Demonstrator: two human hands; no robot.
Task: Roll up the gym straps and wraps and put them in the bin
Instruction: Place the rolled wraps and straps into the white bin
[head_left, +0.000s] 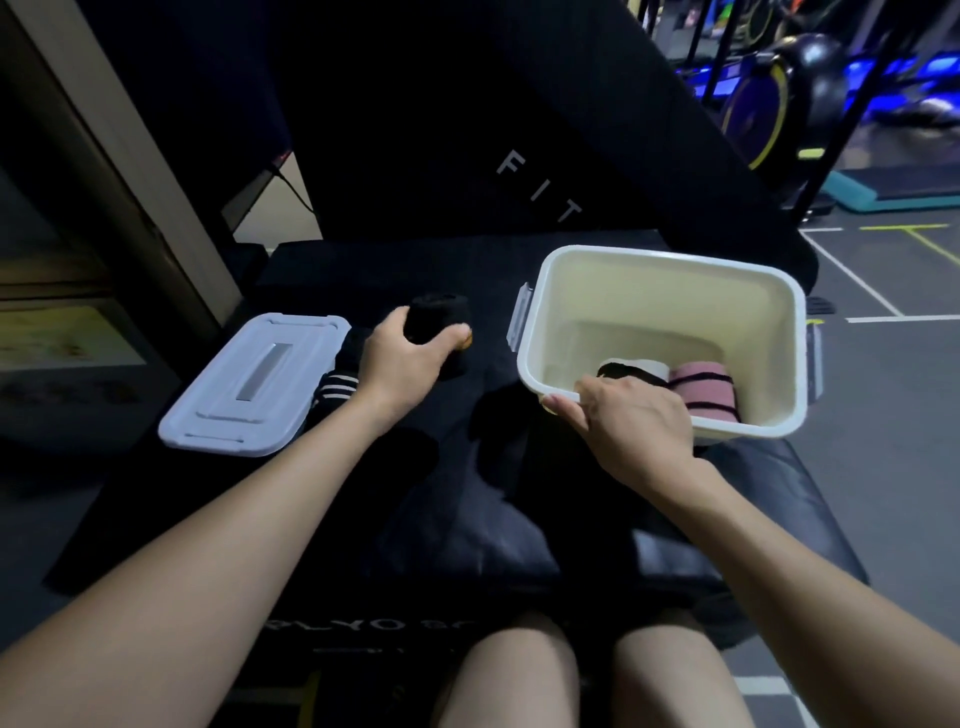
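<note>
A cream plastic bin (670, 270) stands at the right on a black padded bench. Inside it lie a pink rolled wrap with black stripes (704, 387) and a black-and-white roll (631, 370). My right hand (628, 421) grips the bin's near rim, with the fingers over the edge. My left hand (402, 356) holds a black rolled wrap (441, 322) just above the bench, left of the bin. A black strap with white stripes (336, 391) lies under my left wrist, beside the lid.
The bin's pale lid (249, 387) lies flat at the left of the black bench (467, 467). A dark upright pad (467, 130) rises behind. Gym machines (779, 93) and marked floor are at the far right. My knees show at the bottom.
</note>
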